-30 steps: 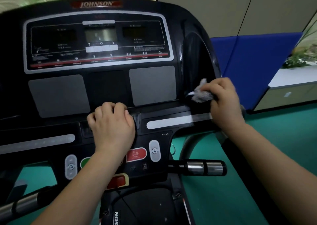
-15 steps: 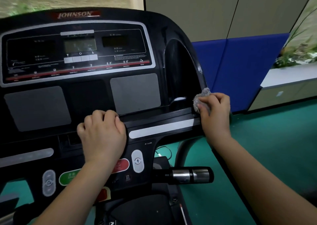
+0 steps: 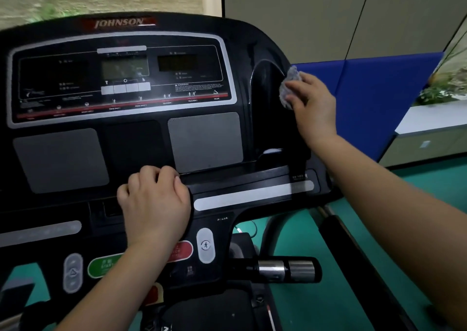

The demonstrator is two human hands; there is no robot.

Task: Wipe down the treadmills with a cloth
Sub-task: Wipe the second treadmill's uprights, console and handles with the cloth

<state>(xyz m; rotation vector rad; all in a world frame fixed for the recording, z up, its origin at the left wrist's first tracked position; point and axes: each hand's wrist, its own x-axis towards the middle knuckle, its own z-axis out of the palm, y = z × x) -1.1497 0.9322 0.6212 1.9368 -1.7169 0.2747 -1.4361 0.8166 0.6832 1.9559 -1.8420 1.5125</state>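
Fingers of our right hand (image 3: 313, 103) pinch the cloth (image 3: 290, 83) against the right rim of the treadmill console (image 3: 126, 118) — wadded so small, it could skip the recess. Our left hand (image 3: 154, 204), fingers curled over the ledge (image 3: 240, 176), might bump the stop button (image 3: 184, 249).

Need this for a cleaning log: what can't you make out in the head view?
Head view, the only one:
Cloth: mostly covered by the right hand; the surface under it is hidden.
Left hand: fingertips curl out of sight, so a grip on the console ledge is unclear.
Red stop button: partly behind the left wrist.
Display text: blurred and too small.
Running belt: cut off by the bottom edge.
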